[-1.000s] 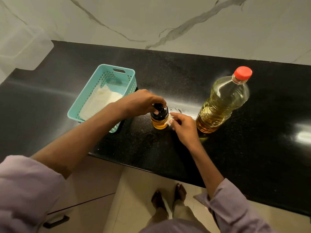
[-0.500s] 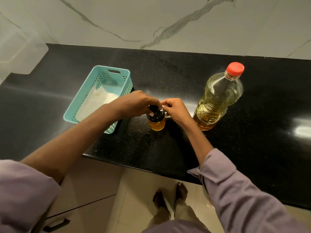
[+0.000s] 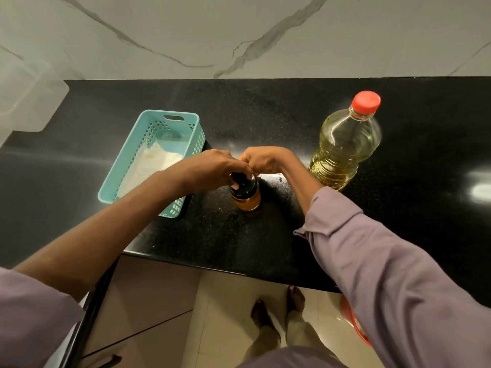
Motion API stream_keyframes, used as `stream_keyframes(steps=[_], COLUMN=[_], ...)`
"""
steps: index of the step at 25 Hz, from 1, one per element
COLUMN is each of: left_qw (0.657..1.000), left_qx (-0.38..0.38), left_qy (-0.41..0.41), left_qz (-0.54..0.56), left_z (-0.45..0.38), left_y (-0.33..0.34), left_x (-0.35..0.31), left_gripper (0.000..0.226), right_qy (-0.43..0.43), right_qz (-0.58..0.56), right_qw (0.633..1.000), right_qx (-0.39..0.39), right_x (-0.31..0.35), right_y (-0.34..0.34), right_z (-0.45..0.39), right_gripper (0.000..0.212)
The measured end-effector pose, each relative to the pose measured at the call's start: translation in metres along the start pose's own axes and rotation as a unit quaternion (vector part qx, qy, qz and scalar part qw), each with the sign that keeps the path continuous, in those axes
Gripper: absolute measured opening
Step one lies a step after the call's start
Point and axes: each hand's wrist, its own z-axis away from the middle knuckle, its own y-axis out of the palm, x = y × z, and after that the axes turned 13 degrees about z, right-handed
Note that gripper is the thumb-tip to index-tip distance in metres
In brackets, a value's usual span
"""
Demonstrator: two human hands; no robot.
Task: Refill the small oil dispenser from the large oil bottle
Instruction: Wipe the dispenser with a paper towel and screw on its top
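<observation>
The small oil dispenser (image 3: 245,196), a glass jar with a black top and amber oil in its lower part, stands on the black counter (image 3: 239,240). My left hand (image 3: 212,170) grips its black top from the left. My right hand (image 3: 264,159) is curled just behind the top, fingers meeting the left hand's; what it pinches is hidden. The large oil bottle (image 3: 345,144), clear plastic with yellow oil and a red cap (image 3: 366,101), stands upright to the right, apart from both hands.
A teal plastic basket (image 3: 138,155) with white cloth or paper inside sits left of the dispenser. A marble wall rises behind the counter. The counter's front edge runs just below my arms, with cabinet fronts and floor beneath.
My right hand has moved from the dispenser's right side up and behind its top, close against my left hand. The left hand has stayed on the black top.
</observation>
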Motion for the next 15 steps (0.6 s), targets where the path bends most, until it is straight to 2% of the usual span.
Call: stream_keyframes(steps=[3,5,7,10,12,15], left_qw=[1.0,1.0,0.999,0.999,0.999,0.999], left_qx=[-0.004,-0.003,-0.003,-0.007,-0.008,-0.006], left_qy=[0.014,0.029,0.036,0.035,0.04,0.046], left_qz=[-0.001,0.0,0.001,0.001,0.0,0.0], left_z=[0.001,0.002,0.003,0.003,0.004,0.003], left_y=[0.001,0.001,0.001,0.001,0.0,-0.001], left_x=[-0.001,-0.002,-0.002,0.0,-0.001,-0.003], left_gripper=[0.041,0.04,0.038,0.038,0.038,0.037], right_qy=[0.08,0.119,0.15,0.146,0.102,0.078], right_qz=[0.118,0.081,0.008,-0.057,-0.1,-0.102], right_qw=[0.987,0.976,0.956,0.926,0.916,0.928], right_qx=[-0.073,-0.165,-0.251,-0.345,-0.374,-0.351], right_x=[-0.008,-0.012,-0.014,-0.003,0.005,0.005], right_y=[0.02,0.038,0.058,0.082,0.076,0.055], right_z=[-0.002,0.012,0.031,0.059,0.072,0.066], right_gripper=[0.027,0.032,0.024,0.021,0.025,0.027])
